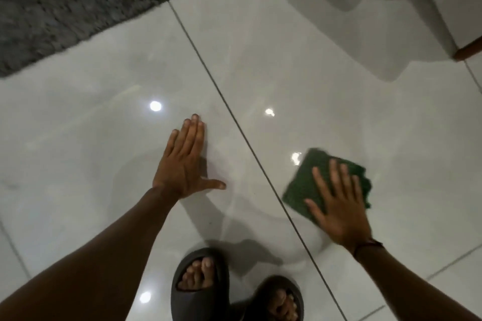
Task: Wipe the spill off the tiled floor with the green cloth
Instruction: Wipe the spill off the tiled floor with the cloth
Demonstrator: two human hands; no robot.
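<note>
A folded green cloth [307,180] lies flat on the glossy white tiled floor [260,47], right of a dark grout line. My right hand [339,206] presses down on the cloth's near half with fingers spread, covering part of it. My left hand [182,161] rests flat on the tile left of the grout line, fingers together and thumb out, holding nothing. A faint curved wet film [300,250] shows on the tile between my hands and my feet; its edges are hard to make out.
A grey shaggy rug [78,2] fills the top left. A pale piece of furniture with a wooden foot [467,51] stands at the top right. My two feet in dark slides [200,284] are at the bottom centre. Ceiling lights reflect on the tiles.
</note>
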